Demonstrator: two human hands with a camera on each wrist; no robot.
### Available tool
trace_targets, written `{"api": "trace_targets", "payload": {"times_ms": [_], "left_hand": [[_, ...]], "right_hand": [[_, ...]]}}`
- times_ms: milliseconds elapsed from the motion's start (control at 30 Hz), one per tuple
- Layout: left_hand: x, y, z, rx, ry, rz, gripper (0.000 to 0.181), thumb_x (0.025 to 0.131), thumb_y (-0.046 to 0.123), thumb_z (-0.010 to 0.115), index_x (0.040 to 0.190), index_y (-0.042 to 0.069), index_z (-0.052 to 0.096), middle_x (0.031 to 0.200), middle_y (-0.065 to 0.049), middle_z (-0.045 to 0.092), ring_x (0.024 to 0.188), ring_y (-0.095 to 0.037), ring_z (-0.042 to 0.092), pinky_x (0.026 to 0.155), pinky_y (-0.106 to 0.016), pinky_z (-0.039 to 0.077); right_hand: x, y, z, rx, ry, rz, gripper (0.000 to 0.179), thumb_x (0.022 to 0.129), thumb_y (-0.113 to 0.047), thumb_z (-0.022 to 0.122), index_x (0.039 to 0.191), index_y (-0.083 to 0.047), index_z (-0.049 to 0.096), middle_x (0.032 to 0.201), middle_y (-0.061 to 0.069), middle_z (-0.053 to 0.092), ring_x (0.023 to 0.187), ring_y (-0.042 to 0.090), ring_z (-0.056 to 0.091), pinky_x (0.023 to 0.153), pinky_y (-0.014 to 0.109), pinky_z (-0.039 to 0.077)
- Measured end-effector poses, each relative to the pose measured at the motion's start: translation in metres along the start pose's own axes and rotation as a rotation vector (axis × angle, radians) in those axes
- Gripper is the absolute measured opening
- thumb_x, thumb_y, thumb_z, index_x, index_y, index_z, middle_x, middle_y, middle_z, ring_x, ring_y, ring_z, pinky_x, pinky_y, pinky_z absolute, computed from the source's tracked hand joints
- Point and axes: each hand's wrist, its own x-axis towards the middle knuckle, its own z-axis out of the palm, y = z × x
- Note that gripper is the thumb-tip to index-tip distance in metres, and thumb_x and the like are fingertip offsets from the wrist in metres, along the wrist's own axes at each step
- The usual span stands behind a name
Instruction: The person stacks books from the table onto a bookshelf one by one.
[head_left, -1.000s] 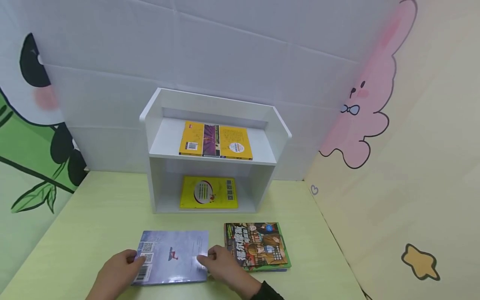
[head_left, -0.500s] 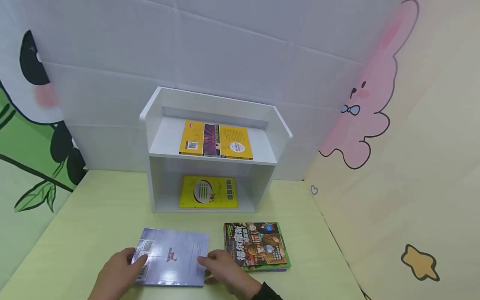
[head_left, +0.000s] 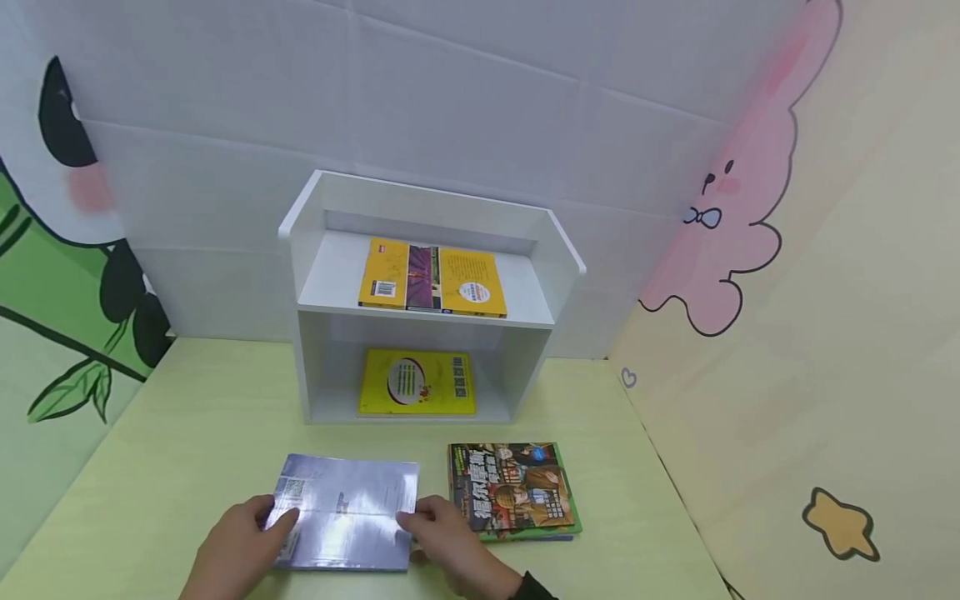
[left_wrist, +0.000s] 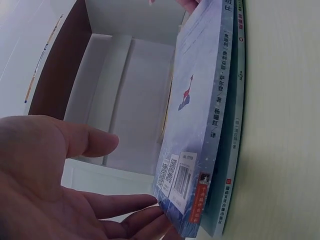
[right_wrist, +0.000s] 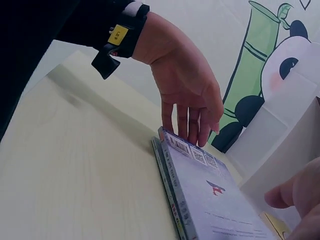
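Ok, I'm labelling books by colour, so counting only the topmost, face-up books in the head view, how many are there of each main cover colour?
Yellow: 2, the upper-shelf book and the lower-shelf book
Pale blue: 1, the front-left book
Dark, multicoloured: 1, the front-right book
Total: 4

Blue book (head_left: pixel 345 518) in glossy paper, catching glare; smooth, matt white shelf (head_left: pixel 435 203); smooth, wood-grained table (head_left: pixel 180 433); creased cloth backdrop (head_left: pixel 465 100).
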Motion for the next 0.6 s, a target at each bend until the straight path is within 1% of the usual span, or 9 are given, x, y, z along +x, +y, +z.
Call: {"api": "trace_targets", "payload": {"times_ms": [100,200,233,333,400,433,533,600], "left_hand": [[0.000,-0.002,-0.001,-0.029,0.005,-0.018,0.077,0.108,0.043,0.065,0.142,-0.025,0.051,0.133,-0.042,0.064,0.123,-0.058,0.063,0.100,-0.069,0.054],[0.001,-0.005,-0.002,-0.088,0.011,-0.039,0.076,0.109,0.042,0.065,0.142,-0.025,0.052,0.127,-0.037,0.069,0.116,-0.050,0.068,0.098,-0.064,0.055],[0.002,-0.006,-0.003,-0.108,0.013,-0.041,0.074,0.109,0.042,0.065,0.142,-0.024,0.053,0.125,-0.035,0.070,0.114,-0.047,0.069,0.097,-0.063,0.055],[0.004,-0.008,-0.005,-0.174,-0.006,-0.081,0.073,0.109,0.043,0.065,0.142,-0.022,0.056,0.124,-0.032,0.072,0.111,-0.041,0.070,0.095,-0.060,0.057],[0.005,-0.009,-0.006,-0.203,-0.016,-0.103,0.071,0.110,0.043,0.064,0.143,-0.019,0.058,0.129,-0.033,0.071,0.113,-0.041,0.070,0.095,-0.059,0.058],[0.006,-0.009,-0.006,-0.223,-0.018,-0.109,0.069,0.110,0.043,0.065,0.144,-0.017,0.059,0.132,-0.033,0.070,0.112,-0.039,0.070,0.094,-0.057,0.059],[0.008,-0.008,-0.007,-0.334,-0.037,-0.137,0.065,0.112,0.039,0.064,0.149,-0.014,0.058,0.143,-0.035,0.064,0.109,-0.032,0.070,0.090,-0.049,0.063],[0.008,-0.005,-0.008,-0.430,-0.052,-0.164,0.063,0.113,0.036,0.065,0.153,-0.012,0.055,0.149,-0.034,0.060,0.105,-0.026,0.069,0.087,-0.042,0.065]], "right_hand": [[-0.001,-0.001,0.001,-0.019,0.030,-0.045,0.036,0.103,-0.018,0.077,0.125,0.006,0.061,0.110,0.011,0.060,0.096,0.023,0.061,0.079,0.037,0.059],[0.001,-0.003,0.000,-0.035,0.067,-0.089,0.032,0.100,-0.015,0.078,0.120,0.002,0.060,0.106,0.009,0.059,0.092,0.020,0.058,0.076,0.031,0.052],[0.003,-0.003,-0.001,-0.035,0.081,-0.102,0.030,0.100,-0.013,0.078,0.119,0.001,0.060,0.106,0.009,0.059,0.092,0.019,0.058,0.076,0.031,0.050],[0.007,-0.004,-0.006,-0.019,0.102,-0.124,0.027,0.099,-0.006,0.077,0.118,0.001,0.059,0.104,0.010,0.060,0.089,0.019,0.059,0.074,0.030,0.051],[0.008,-0.005,-0.010,0.001,0.100,-0.124,0.026,0.100,-0.002,0.075,0.120,0.002,0.059,0.105,0.011,0.061,0.089,0.019,0.060,0.075,0.031,0.052],[0.009,-0.007,-0.012,0.008,0.099,-0.122,0.026,0.100,-0.001,0.075,0.121,0.002,0.059,0.105,0.011,0.062,0.090,0.019,0.061,0.075,0.031,0.053],[0.009,-0.011,-0.018,0.046,0.091,-0.109,0.027,0.100,0.001,0.075,0.123,0.003,0.060,0.106,0.011,0.066,0.090,0.019,0.063,0.076,0.032,0.055],[0.009,-0.014,-0.022,0.062,0.092,-0.103,0.028,0.100,0.001,0.075,0.124,0.002,0.061,0.105,0.010,0.068,0.090,0.019,0.065,0.077,0.032,0.056]]}}
